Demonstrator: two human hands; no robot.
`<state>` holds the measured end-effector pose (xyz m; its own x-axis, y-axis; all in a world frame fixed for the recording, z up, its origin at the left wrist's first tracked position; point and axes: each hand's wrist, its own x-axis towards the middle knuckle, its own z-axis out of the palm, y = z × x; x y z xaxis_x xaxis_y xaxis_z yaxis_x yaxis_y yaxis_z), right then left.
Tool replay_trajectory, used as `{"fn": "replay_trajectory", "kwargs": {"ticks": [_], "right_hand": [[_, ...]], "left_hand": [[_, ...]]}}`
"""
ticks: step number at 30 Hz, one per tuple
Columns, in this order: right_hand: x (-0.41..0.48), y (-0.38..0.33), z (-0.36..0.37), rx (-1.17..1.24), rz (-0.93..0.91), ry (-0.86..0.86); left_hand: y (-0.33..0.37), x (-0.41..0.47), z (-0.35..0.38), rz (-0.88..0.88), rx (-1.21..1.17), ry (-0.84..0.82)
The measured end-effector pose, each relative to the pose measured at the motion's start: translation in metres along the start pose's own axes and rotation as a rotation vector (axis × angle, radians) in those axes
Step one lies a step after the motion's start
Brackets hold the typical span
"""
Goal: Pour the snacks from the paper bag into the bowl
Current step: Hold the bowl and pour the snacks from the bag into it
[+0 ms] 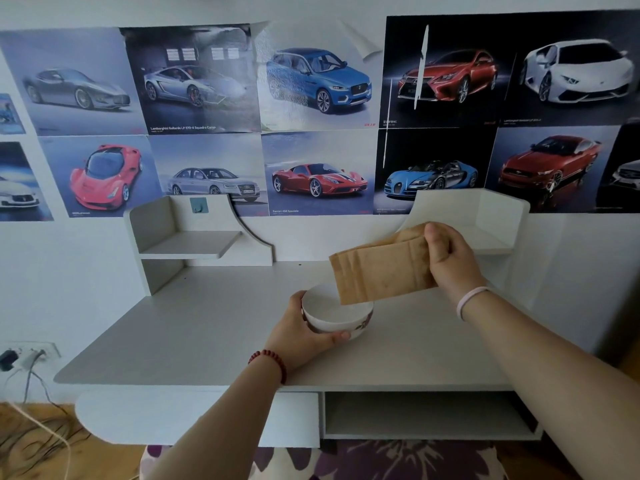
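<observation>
A white bowl (pixel 329 311) with a dark floral pattern on its outer wall stands on the grey desk (pixel 194 327). My left hand (pixel 298 336) cups it from the left and front, thumb at the rim, fingers under the near side. My right hand (pixel 450 254) pinches the right end of a brown paper bag (pixel 381 271) and holds it in the air, tilted down to the left. The bag's lower left end hangs over the bowl's far right rim. I see no snacks in the visible part of the bowl.
Two small white shelf units stand at the desk's back, one at the left (pixel 187 237) and one at the right (pixel 485 220) just behind the bag. Car posters cover the wall. A wall socket with cables (pixel 27 358) is at the lower left.
</observation>
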<state>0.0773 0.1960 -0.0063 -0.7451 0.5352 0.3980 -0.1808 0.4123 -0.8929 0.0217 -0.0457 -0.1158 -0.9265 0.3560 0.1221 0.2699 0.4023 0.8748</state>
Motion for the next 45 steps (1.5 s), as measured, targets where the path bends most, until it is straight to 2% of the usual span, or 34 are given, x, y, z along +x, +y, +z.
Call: {"fn": "replay_trajectory", "kwargs": {"ticks": [45], "right_hand": [[-0.001,-0.007,-0.001,-0.074,-0.089,-0.04]], "left_hand": [[0.005,-0.004,-0.001,-0.008,-0.047,-0.012]]}}
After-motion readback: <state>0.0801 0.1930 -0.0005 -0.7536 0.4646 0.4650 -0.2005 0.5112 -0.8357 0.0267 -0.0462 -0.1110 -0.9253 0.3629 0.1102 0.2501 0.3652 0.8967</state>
